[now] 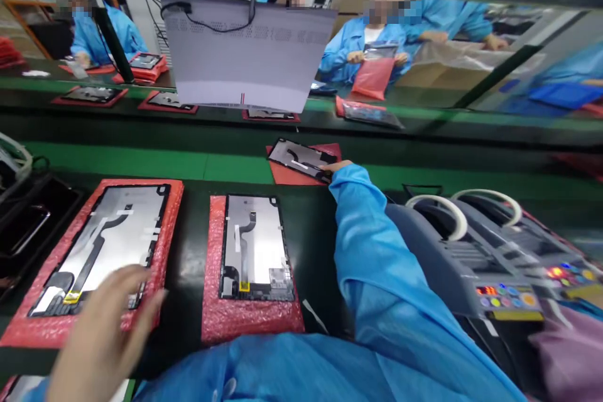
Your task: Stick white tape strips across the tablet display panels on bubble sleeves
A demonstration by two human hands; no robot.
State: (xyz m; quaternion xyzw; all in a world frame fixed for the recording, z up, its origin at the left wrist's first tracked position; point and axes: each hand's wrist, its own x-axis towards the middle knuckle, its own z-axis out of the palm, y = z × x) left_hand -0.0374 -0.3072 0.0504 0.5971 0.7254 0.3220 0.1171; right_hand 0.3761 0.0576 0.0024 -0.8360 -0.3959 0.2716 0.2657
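My right hand reaches far forward and grips the right end of a tablet screen panel. That panel lies tilted over a red bubble-wrap bag on the green strip; my fingertips are partly hidden. My left hand, blurred, hovers over the lower part of a second screen panel, thumb and fingers apart with nothing between them. This panel rests on red bubble wrap. Between my hands, a third screen panel with a dark flex cable lies on another bubble-wrap bag.
Grey machines with white rings and lit buttons stand at the right. A dark tray sits at the left. A monitor's back hangs ahead. Across the bench, co-workers in blue handle red bags. A thin white strip lies nearby.
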